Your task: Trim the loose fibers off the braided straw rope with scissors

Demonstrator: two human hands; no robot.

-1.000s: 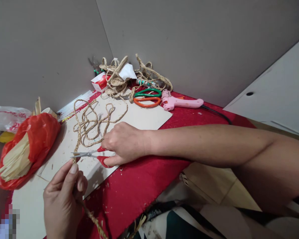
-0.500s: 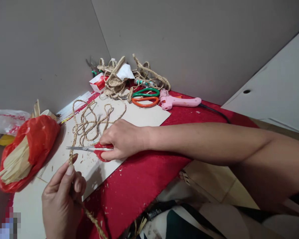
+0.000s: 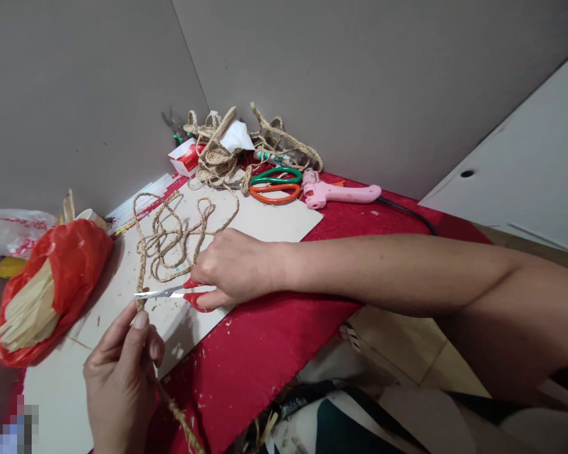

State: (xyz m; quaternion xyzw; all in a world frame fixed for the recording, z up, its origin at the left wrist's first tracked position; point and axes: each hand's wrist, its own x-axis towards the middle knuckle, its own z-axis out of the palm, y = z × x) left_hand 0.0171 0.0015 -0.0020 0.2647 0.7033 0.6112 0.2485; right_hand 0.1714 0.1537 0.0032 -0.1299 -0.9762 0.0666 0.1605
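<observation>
My left hand [image 3: 125,359] pinches a braided straw cord [image 3: 141,265] between thumb and fingertips. One length of the cord runs down out of the hand toward the lower edge; the other lies in loose loops on a pale board [image 3: 284,221]. In my right hand [image 3: 230,268] is a small pair of scissors [image 3: 170,292] with red handles, my fingers through the loops. The scissors' blade tips cross the cord just above my left fingertips, the blades nearly closed. Whether they touch the cord I cannot tell.
A red plastic bag [image 3: 82,252] of pale straw strips stands at left. Behind the board lie more braided cord [image 3: 218,157], scissors with green and orange handles [image 3: 275,185], and a pink glue gun [image 3: 345,193] with a black cable. Straw bits dot the red cloth [image 3: 246,353].
The scissors have shifted slightly down and right, and their tips now sit closer to my left fingertips. My left hand has moved a little right with the cord.
</observation>
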